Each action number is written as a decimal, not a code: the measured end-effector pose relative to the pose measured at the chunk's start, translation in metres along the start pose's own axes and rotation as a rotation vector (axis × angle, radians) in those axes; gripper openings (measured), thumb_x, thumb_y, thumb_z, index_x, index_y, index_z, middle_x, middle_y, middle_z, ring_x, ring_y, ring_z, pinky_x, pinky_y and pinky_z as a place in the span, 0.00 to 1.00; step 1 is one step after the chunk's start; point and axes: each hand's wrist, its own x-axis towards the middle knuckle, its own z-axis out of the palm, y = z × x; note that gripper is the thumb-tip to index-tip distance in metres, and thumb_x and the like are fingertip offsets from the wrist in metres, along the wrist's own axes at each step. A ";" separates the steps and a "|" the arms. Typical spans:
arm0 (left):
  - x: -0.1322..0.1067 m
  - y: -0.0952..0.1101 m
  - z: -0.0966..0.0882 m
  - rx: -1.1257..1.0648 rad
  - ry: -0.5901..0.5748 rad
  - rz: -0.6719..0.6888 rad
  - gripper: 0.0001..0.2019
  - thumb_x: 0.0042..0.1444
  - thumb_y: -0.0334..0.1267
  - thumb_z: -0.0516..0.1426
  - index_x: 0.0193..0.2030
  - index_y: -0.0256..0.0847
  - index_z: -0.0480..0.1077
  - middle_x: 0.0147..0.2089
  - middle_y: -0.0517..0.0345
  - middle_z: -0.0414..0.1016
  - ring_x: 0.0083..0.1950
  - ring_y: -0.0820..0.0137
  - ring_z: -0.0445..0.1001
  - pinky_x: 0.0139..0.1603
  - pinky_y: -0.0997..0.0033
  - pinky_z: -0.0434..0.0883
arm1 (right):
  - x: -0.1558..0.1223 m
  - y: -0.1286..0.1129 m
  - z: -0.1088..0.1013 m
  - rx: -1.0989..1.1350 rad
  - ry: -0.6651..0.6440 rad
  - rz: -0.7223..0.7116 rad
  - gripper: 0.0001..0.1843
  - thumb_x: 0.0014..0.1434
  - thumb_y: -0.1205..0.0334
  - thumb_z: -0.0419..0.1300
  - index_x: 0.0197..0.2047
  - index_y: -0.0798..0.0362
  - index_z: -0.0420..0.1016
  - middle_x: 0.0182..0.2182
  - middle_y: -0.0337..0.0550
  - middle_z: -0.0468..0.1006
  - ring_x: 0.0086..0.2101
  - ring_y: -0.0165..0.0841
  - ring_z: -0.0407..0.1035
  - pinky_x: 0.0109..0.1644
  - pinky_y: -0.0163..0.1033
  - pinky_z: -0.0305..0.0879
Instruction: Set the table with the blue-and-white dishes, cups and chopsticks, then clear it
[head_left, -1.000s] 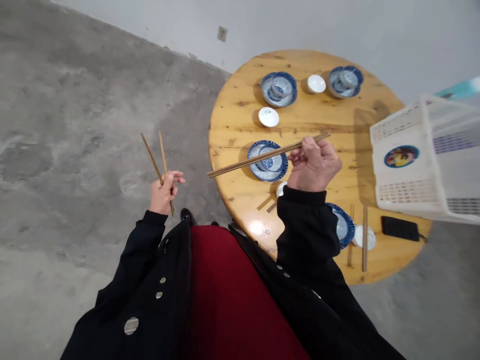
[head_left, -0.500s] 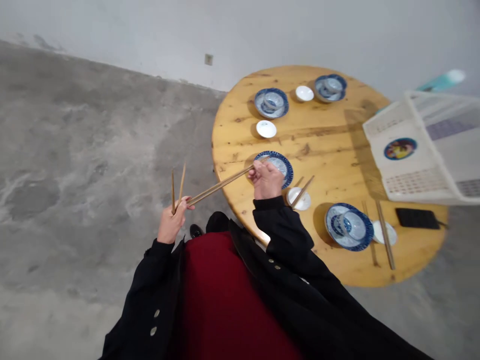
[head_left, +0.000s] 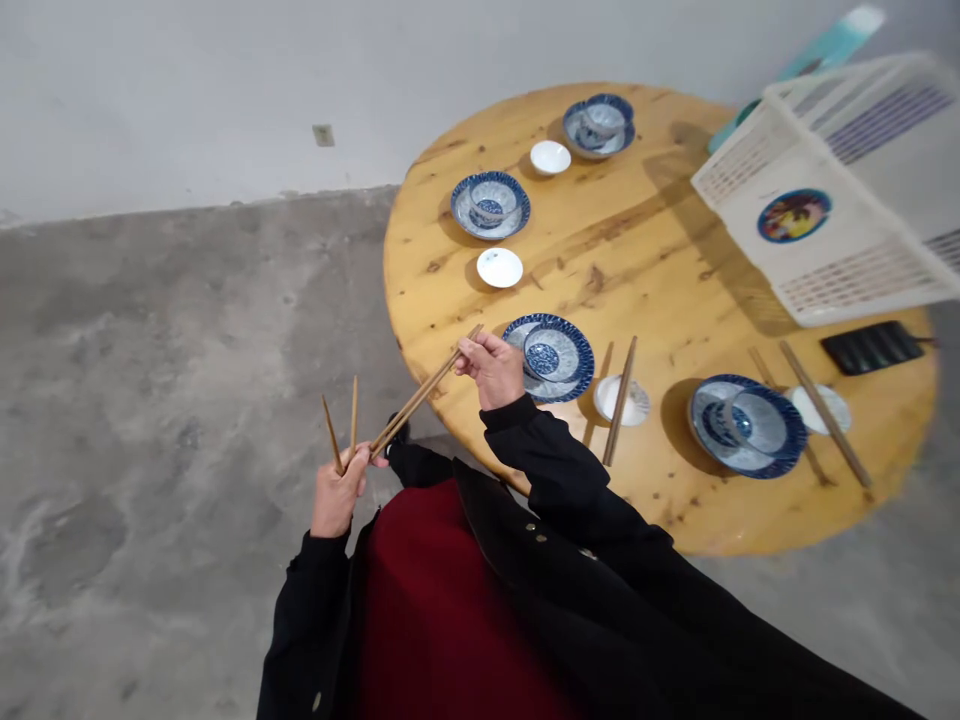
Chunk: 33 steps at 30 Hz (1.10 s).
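On my feed, the right grip [head_left: 495,372] was closed in a fingertip pinch near the upper end of a slanting pair of chopsticks [head_left: 416,402], which ran down to the fingers of the left grip [head_left: 340,492]; I judged that support at both ends held the two sticks side by side. The left grip was also clenched, on a splayed set of chopsticks [head_left: 355,412] whose free ends stood up in a V, probably because only their lower parts were caught. All were slim, straight and brown, apparently wood. The slanting pair spanned the desk's edge, its lower part above the concrete floor [head_left: 187,350]. Just right of the right grip sat a plate [head_left: 577,388] with a scalloped-looking dark blue border, a bowl [head_left: 541,358] nested within it, likely to save room. Farther right, a laid pair of chopsticks [head_left: 621,400] leaned across a small white dish [head_left: 640,405], its smooth curve seemingly lifting them off the knotty, varnished desk [head_left: 600,300]. Beyond that pair lay another plate [head_left: 796,448]. Up and left of the right grip was a glossy white cup-like dish [head_left: 499,268]; far off to its upper right stood a slotted white basket [head_left: 739,180], apparently plastic.
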 end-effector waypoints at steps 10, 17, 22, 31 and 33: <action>0.119 0.065 -0.034 0.147 -0.186 -0.060 0.24 0.56 0.57 0.60 0.44 0.35 0.77 0.32 0.53 0.81 0.19 0.78 0.54 0.20 0.73 0.54 | 0.075 0.013 0.042 0.102 0.235 -0.002 0.18 0.42 0.52 0.73 0.25 0.52 0.69 0.17 0.31 0.72 0.20 0.24 0.67 0.24 0.29 0.68; 0.172 0.088 -0.033 0.139 -0.282 -0.012 0.23 0.55 0.56 0.60 0.42 0.34 0.76 0.32 0.52 0.81 0.18 0.79 0.54 0.19 0.74 0.52 | 0.103 0.002 0.054 0.085 0.341 -0.081 0.18 0.45 0.53 0.72 0.26 0.52 0.68 0.18 0.31 0.71 0.20 0.24 0.67 0.24 0.31 0.68; 0.209 0.101 -0.032 0.151 -0.412 0.040 0.24 0.58 0.56 0.58 0.44 0.33 0.76 0.36 0.48 0.83 0.18 0.80 0.54 0.19 0.74 0.52 | 0.114 -0.005 0.052 0.057 0.442 -0.148 0.16 0.47 0.54 0.71 0.28 0.51 0.69 0.20 0.31 0.71 0.20 0.25 0.67 0.25 0.32 0.69; 0.293 0.141 -0.039 -0.053 -0.737 -0.011 0.30 0.58 0.60 0.58 0.49 0.31 0.76 0.44 0.38 0.83 0.16 0.83 0.50 0.17 0.73 0.43 | 0.118 -0.013 0.063 0.102 0.754 -0.282 0.17 0.50 0.60 0.71 0.28 0.51 0.64 0.22 0.29 0.70 0.21 0.23 0.69 0.24 0.28 0.70; 0.311 0.151 -0.045 -0.072 -0.794 -0.010 0.30 0.58 0.60 0.58 0.50 0.31 0.76 0.44 0.37 0.83 0.16 0.83 0.50 0.17 0.73 0.42 | 0.117 -0.016 0.078 0.129 0.807 -0.285 0.18 0.50 0.61 0.72 0.28 0.51 0.64 0.22 0.28 0.70 0.20 0.22 0.68 0.23 0.26 0.70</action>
